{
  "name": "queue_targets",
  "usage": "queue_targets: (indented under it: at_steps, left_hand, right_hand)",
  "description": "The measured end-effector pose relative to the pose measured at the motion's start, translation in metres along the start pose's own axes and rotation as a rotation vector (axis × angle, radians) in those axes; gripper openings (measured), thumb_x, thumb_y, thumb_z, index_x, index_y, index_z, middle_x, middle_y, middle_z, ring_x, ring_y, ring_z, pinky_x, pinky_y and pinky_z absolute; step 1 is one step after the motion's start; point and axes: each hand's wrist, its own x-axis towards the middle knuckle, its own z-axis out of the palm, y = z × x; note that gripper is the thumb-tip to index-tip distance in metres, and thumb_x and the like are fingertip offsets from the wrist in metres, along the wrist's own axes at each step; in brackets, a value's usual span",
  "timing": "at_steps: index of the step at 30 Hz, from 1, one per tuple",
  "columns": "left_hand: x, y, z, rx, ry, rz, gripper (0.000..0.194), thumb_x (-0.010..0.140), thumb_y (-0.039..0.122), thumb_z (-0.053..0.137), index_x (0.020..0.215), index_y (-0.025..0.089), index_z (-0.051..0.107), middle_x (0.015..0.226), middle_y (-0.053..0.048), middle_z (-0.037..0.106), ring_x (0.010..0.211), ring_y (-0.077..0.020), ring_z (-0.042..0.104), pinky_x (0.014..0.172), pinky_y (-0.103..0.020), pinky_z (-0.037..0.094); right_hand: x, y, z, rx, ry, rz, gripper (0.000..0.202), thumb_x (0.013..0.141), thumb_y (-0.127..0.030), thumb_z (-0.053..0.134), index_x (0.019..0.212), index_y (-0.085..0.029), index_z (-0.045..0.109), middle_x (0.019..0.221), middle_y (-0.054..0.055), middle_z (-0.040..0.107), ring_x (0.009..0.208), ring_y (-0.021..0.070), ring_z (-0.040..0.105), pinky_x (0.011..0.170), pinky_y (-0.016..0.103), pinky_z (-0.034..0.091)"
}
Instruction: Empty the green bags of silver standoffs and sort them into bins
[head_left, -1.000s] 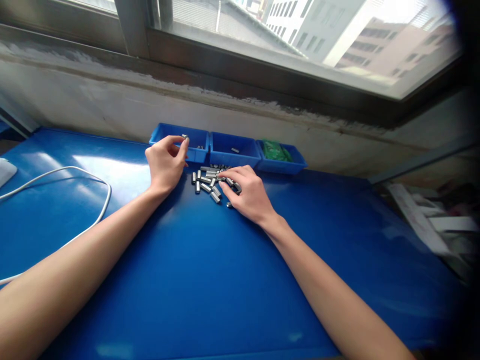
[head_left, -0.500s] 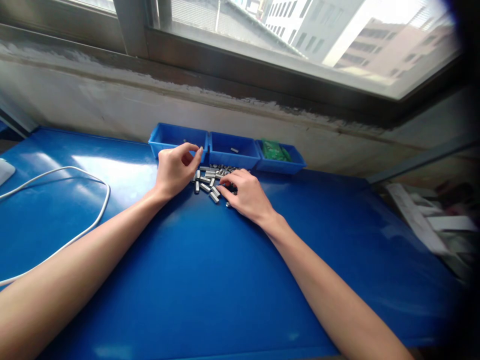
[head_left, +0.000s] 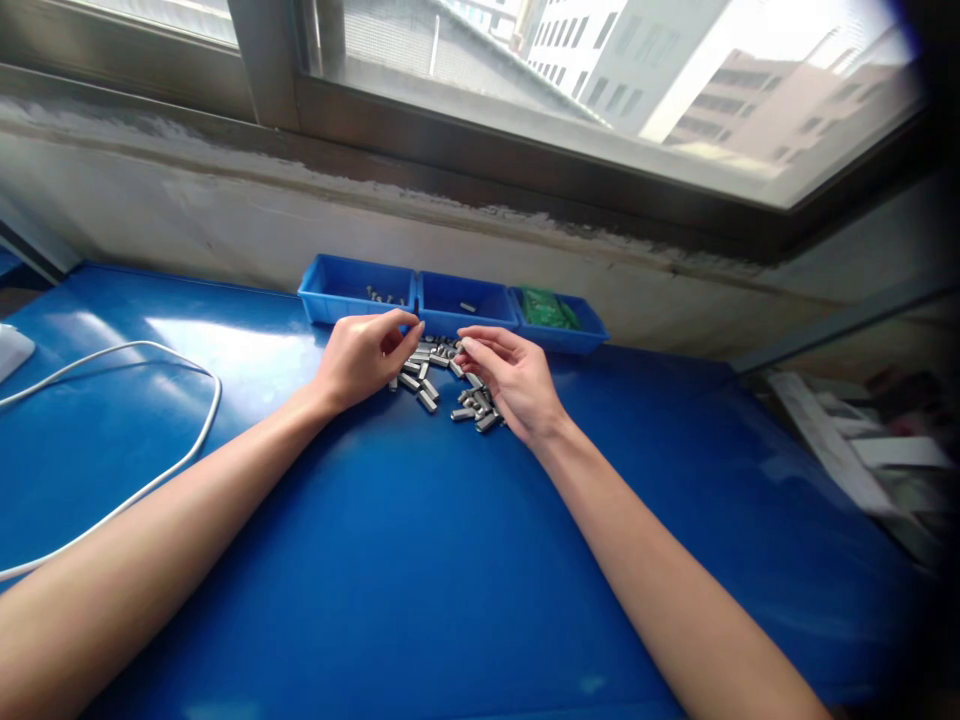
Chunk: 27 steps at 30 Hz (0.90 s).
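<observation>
My left hand (head_left: pixel 367 352) is closed in a pinch just in front of the left blue bin; whatever lies between thumb and forefinger is too small to make out. Facing it, my right hand (head_left: pixel 514 375) also pinches, with a tiny greyish bit at its fingertips that I cannot identify. Below and between both hands, a loose pile of hexagonal metal standoffs (head_left: pixel 427 396) is spread on the blue tabletop (head_left: pixel 420 560). My left fingers hide part of the pile. The two sets of fingertips are a short gap apart.
Three joined blue bins line the wall: the left bin (head_left: pixel 319 305) has several small screws, the middle bin (head_left: pixel 480 320) one standoff, the right bin (head_left: pixel 592 335) green pieces (head_left: pixel 550 308). A white cable (head_left: pixel 214 400) loops at left. A window (head_left: pixel 480 70) rises behind.
My right hand has lifted off the pile with its fingertips pinched, uncovering several standoffs. My left hand has moved right and slightly down, away from the left bin, toward the right hand.
</observation>
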Motion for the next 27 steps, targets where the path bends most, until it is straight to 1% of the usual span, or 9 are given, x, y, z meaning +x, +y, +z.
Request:
queue_targets:
  at_steps: [2,4,6,9,14,18,22,27]
  left_hand:
    - [-0.001,0.001,0.000,-0.033,-0.057,0.043,0.018,0.094,0.032,0.062,0.097,0.019,0.073,0.065,0.003,0.068,0.050,-0.0079,0.056,0.056,-0.019,0.043]
    - [-0.002,0.003,0.000,-0.043,-0.084,0.088,0.019,0.095,0.032,0.062,0.102,0.019,0.073,0.070,0.002,0.069,0.052,-0.0078,0.057,0.057,-0.019,0.043]
    - [-0.002,0.004,-0.001,-0.015,-0.091,0.131,0.020,0.095,0.032,0.062,0.105,0.019,0.073,0.073,0.001,0.070,0.055,-0.0085,0.058,0.059,-0.020,0.044]
    - [-0.002,0.006,-0.002,0.045,-0.098,0.203,0.022,0.095,0.035,0.062,0.106,0.020,0.073,0.075,-0.001,0.069,0.058,-0.0100,0.059,0.060,-0.022,0.044]
    - [-0.001,0.007,-0.004,0.109,-0.126,0.317,0.024,0.100,0.035,0.056,0.106,0.019,0.072,0.078,-0.002,0.070,0.062,-0.0113,0.063,0.060,-0.022,0.044]
    - [-0.001,0.004,-0.003,0.139,-0.112,0.357,0.024,0.102,0.034,0.054,0.103,0.018,0.072,0.076,-0.002,0.070,0.059,-0.0111,0.061,0.058,-0.024,0.043]
    - [-0.003,-0.001,-0.002,0.177,-0.130,0.383,0.025,0.102,0.034,0.053,0.103,0.018,0.071,0.076,-0.003,0.070,0.060,-0.0124,0.062,0.059,-0.026,0.043]
    - [-0.004,-0.001,-0.001,0.215,-0.174,0.405,0.024,0.101,0.035,0.054,0.100,0.019,0.071,0.078,-0.003,0.071,0.060,-0.0138,0.061,0.061,-0.028,0.043]
  right_hand:
    - [0.001,-0.002,-0.002,0.179,0.030,0.083,0.030,0.069,-0.034,0.087,0.093,-0.021,0.075,0.086,0.000,0.075,0.079,0.0135,0.071,0.079,0.026,0.058]
    - [0.002,-0.003,-0.003,0.284,0.051,0.139,0.033,0.065,-0.031,0.090,0.092,-0.021,0.074,0.087,0.000,0.075,0.080,0.0119,0.071,0.081,0.023,0.058]
    - [0.002,-0.003,-0.002,0.333,0.060,0.171,0.035,0.064,-0.028,0.091,0.093,-0.021,0.074,0.088,0.000,0.075,0.081,0.0107,0.071,0.081,0.021,0.058]
    - [0.000,-0.001,0.002,0.345,0.049,0.159,0.035,0.064,-0.028,0.091,0.093,-0.021,0.073,0.088,-0.001,0.075,0.080,0.0102,0.071,0.082,0.021,0.058]
    - [-0.001,0.006,0.013,0.219,0.012,0.054,0.031,0.066,-0.031,0.090,0.090,-0.020,0.074,0.089,0.000,0.076,0.082,0.0126,0.071,0.084,0.026,0.058]
    - [-0.002,0.008,0.016,0.057,0.045,-0.068,0.028,0.071,-0.034,0.087,0.090,-0.019,0.073,0.090,0.002,0.077,0.085,0.0173,0.073,0.089,0.032,0.060]
    - [-0.006,0.006,0.016,-0.175,0.062,-0.202,0.022,0.081,-0.038,0.080,0.091,-0.019,0.074,0.091,0.003,0.077,0.086,0.0198,0.074,0.086,0.033,0.061]
    - [-0.008,0.005,0.015,-0.336,0.045,-0.256,0.020,0.087,-0.039,0.073,0.092,-0.020,0.076,0.093,0.003,0.079,0.085,0.0200,0.075,0.084,0.031,0.060]
